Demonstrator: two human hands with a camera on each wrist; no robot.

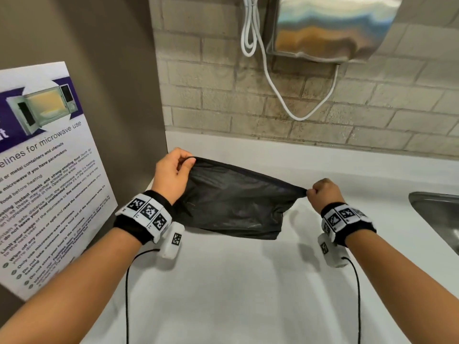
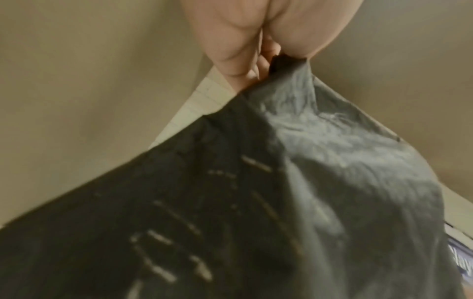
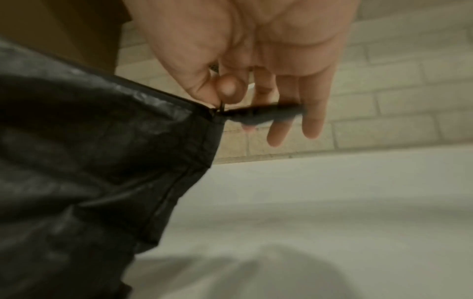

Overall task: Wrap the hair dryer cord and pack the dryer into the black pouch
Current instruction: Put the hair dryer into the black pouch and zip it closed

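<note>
The black pouch [image 1: 231, 199] hangs stretched between both hands above the white counter [image 1: 223, 281]. My left hand [image 1: 173, 170] pinches its upper left corner; in the left wrist view the pouch [image 2: 256, 202] fills the lower frame under my curled fingers [image 2: 238, 50]. My right hand [image 1: 323, 192] pinches the upper right corner. In the right wrist view the thumb and forefinger hold a small black tab [image 3: 266, 113] at the end of the pouch [image 3: 102, 161], with the other fingers [image 3: 311, 121] hanging straight. The top edge looks closed. No hair dryer or cord shows.
A brown panel with a microwave poster [image 1: 49, 170] stands at the left. A steel wall unit [image 1: 330, 28] with a looping white cable [image 1: 270, 78] hangs on the brick wall behind. A steel sink [image 1: 439, 214] lies at the right edge.
</note>
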